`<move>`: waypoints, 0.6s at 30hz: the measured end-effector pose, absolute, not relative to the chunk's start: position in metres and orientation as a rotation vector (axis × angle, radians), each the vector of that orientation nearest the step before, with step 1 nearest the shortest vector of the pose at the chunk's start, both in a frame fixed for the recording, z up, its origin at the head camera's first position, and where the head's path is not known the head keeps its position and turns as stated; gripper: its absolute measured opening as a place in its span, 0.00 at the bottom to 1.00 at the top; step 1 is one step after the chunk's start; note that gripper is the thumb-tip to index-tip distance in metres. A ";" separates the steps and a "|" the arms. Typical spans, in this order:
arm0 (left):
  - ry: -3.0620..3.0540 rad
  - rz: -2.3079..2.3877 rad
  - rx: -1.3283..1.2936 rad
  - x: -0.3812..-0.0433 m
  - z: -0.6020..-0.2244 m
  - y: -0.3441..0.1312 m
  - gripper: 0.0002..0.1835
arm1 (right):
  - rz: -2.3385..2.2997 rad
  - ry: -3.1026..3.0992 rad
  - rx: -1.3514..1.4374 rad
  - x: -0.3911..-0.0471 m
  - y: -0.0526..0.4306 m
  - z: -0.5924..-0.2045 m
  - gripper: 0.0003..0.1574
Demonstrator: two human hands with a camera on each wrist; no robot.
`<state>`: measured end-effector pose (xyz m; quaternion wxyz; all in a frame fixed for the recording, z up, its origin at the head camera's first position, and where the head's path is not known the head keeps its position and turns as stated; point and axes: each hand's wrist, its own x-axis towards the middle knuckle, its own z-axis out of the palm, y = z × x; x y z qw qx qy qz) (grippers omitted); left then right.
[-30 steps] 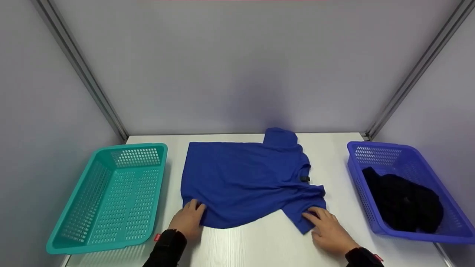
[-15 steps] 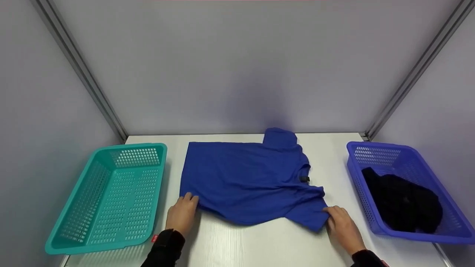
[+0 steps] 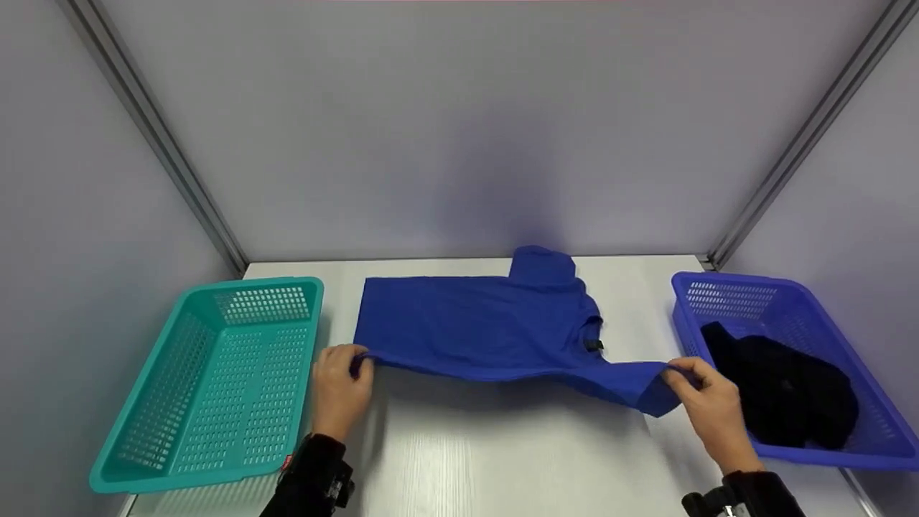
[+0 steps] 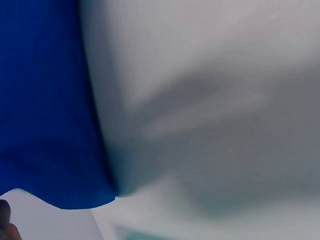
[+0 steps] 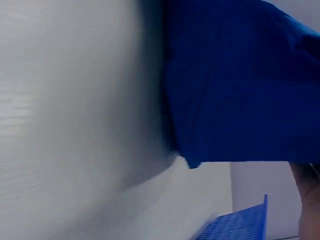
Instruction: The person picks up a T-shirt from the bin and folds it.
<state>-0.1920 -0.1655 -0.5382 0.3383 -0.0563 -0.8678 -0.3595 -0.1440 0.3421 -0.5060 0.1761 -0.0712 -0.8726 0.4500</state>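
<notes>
A blue T-shirt (image 3: 467, 316) lies sideways on the white table, its hem to the left and its collar with a dark tag to the right. Its near edge is lifted off the table between both hands. My left hand (image 3: 340, 388) pinches the hem's near corner. With thumb and fingers, my right hand (image 3: 711, 406) pinches the end of the near sleeve, which droops below the fingers. In the left wrist view the raised shirt (image 4: 47, 100) hangs at the left, fingertips just showing at the corner. In the right wrist view the sleeve (image 5: 240, 100) hangs over the table.
A teal perforated basket (image 3: 312, 359) stands at the left with nothing in it. At the right, a purple-blue basket (image 3: 797, 287) contains a black cloth item (image 3: 786, 388). Grey panels (image 3: 459, 129) enclose the table (image 3: 431, 459) at the back and sides.
Both hands have taken hold of the shirt's near edge and raised it, moving it away from the table's front. The right hand has also shifted right, pulling the sleeve outward.
</notes>
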 end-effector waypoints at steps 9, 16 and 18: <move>-2.267 -1.229 -0.085 -0.186 -0.532 -0.171 0.04 | 1.522 -2.549 -0.011 -0.125 0.363 -0.477 0.14; -2.384 -1.348 -0.045 -0.180 -0.532 -0.170 0.02 | 1.655 -2.508 -0.057 -0.124 0.372 -0.476 0.15; -2.442 -1.370 -0.025 -0.180 -0.533 -0.169 0.04 | 1.619 -2.552 -0.064 -0.126 0.372 -0.476 0.17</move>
